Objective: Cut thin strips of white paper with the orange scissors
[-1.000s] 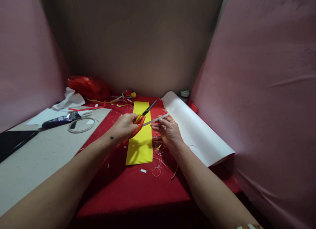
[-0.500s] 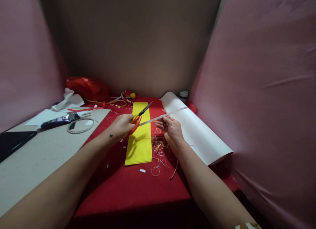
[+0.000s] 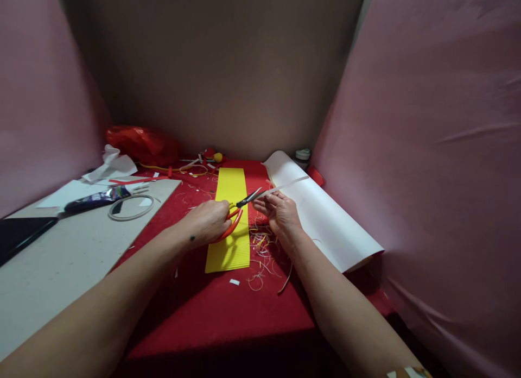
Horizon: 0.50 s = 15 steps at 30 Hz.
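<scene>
My left hand (image 3: 208, 220) is closed round the handles of a pair of scissors (image 3: 237, 221), orange and yellow with dark blades. The blades point right, with their tips close to the fingers of my right hand (image 3: 281, 214). Between thumb and fingers, the right hand pinches a thin pale strip (image 3: 293, 182) that slants up to the right. Whether the blades touch the strip's near end, I cannot tell. Below the scissors lies a yellow ribbed sheet (image 3: 228, 254), beside a red ribbed sheet (image 3: 258, 177). Loose thread scraps (image 3: 264, 245) lie under my right wrist.
A large white roll (image 3: 325, 226) lies along the right, near a lidded jar (image 3: 302, 156). To the left, a pale board (image 3: 89, 269) carries a dark tube (image 3: 95, 200), a ring (image 3: 132, 217) and a black flat object (image 3: 24, 234). A red plastic bag (image 3: 142, 144) sits behind.
My left hand and the scissors have moved right and slightly down, bringing the blades to the right hand's fingertips. The strip's left stretch no longer shows. My right hand has barely moved.
</scene>
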Tool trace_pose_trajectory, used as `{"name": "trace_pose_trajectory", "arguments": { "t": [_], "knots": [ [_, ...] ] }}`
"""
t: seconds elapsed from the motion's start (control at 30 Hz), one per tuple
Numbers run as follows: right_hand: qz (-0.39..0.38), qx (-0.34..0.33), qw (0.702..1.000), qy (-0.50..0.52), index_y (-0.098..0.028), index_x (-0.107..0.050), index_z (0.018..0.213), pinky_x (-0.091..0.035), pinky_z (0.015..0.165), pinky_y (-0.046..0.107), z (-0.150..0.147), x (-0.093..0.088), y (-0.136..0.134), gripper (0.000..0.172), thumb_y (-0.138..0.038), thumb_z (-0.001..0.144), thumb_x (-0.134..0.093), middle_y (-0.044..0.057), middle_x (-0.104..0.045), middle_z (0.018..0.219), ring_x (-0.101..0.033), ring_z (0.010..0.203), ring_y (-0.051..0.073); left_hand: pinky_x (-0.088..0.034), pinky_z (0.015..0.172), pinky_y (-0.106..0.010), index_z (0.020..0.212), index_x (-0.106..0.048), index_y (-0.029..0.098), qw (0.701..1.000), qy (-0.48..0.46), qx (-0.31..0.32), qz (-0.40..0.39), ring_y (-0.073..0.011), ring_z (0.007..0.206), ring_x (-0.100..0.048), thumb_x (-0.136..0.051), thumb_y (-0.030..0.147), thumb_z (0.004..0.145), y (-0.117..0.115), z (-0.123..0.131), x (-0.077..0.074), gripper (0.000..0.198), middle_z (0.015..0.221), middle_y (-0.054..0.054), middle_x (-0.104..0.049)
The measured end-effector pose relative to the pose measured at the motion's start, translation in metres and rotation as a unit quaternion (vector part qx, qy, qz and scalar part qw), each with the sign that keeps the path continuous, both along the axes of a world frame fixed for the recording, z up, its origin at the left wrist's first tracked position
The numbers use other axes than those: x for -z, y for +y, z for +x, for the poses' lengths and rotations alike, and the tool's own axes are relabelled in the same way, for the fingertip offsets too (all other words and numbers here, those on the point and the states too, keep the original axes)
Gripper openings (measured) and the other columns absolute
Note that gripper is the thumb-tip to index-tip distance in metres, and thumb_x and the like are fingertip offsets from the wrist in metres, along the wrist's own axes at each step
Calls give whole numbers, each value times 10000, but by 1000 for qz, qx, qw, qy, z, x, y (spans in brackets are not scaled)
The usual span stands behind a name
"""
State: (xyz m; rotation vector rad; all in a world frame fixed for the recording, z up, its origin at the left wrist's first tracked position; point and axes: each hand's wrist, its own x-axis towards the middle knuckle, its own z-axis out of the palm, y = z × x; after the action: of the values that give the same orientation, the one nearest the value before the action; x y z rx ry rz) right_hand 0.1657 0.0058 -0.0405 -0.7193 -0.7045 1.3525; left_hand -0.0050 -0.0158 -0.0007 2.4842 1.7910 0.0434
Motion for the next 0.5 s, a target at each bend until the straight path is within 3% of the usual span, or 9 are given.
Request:
{"name": "trace_pose_trajectory", "arguments": {
  "t": [0.27, 0.5],
  "knots": [
    [4, -11, 1000, 12, -152, -535, 674, -582, 590, 289, 0, -3, -3, 105, -60, 703, -574, 39, -693, 603, -670, 545, 157, -397, 585, -340, 947, -592, 139, 1000, 29, -3, -5, -294, 798, -638, -369, 318, 825, -1, 3, 3, 311, 914, -192, -672],
    [6, -13, 1000, 13, -147, -549, 670, -593, 617, 289, 0, -2, -2, 109, -51, 720, -566, 36, -692, 591, -660, 524, 141, -379, 574, -337, 995, -594, 121, 999, 41, 11, 4, -297, 776, -637, -319, 349, 869, 0, 2, 5, 378, 902, -211, -672]
  ]
}}
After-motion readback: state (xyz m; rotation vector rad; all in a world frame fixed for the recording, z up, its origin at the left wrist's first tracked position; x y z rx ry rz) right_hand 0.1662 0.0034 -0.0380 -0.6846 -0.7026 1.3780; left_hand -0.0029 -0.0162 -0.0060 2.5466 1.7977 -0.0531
